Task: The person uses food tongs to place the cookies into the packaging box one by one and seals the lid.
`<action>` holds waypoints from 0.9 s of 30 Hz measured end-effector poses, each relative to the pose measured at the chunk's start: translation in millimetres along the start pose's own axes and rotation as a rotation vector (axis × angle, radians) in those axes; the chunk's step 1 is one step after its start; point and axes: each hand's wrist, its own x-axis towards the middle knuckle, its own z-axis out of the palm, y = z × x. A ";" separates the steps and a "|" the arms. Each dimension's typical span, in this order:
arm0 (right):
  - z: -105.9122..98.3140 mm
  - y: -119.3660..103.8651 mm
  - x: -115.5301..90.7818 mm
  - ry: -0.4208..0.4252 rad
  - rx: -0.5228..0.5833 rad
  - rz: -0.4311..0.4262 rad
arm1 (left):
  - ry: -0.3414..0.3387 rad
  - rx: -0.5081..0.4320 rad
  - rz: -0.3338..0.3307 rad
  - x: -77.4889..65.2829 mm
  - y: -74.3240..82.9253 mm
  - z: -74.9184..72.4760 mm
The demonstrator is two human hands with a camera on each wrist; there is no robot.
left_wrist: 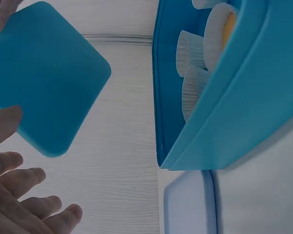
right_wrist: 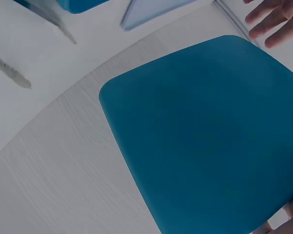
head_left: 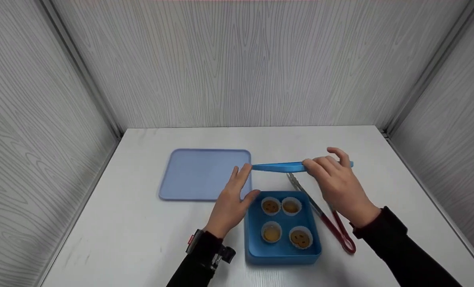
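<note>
My right hand (head_left: 338, 183) grips a blue lid (head_left: 281, 167) by its right end, holding it raised above the table behind the blue box (head_left: 283, 260). In the head view the lid is seen nearly edge-on; the right wrist view shows its broad flat face (right_wrist: 200, 136). My left hand (head_left: 230, 205) has its fingers spread beside the lid's left end and holds nothing. Whether a fingertip touches the lid, I cannot tell. Inside the uncovered box stand several white paper cups with cookies (head_left: 271, 206) in them.
A pale blue tray (head_left: 205, 175) lies flat behind and left of the box. Metal tongs (head_left: 328, 225) with red handles lie along the box's right side, partly behind my right hand. Grey wood-grain panels (head_left: 245, 63) enclose the white table (head_left: 121, 239) at the back and sides.
</note>
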 end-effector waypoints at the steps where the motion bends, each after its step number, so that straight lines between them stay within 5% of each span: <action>1: 0.9 -1.9 3.4 -0.007 0.010 -0.008 | 0.003 0.007 0.017 2.1 0.8 -0.1; 13: 5.9 -11.3 20.2 -0.108 0.122 -0.045 | 0.173 -0.006 0.256 15.2 -3.0 -0.9; 21: 7.8 -6.1 21.9 -0.114 0.157 -0.035 | 0.144 -0.019 0.288 13.0 -3.6 -2.3; 27: 9.8 0.9 21.4 -0.108 0.223 0.051 | 0.135 -0.020 0.277 12.0 -1.6 -1.8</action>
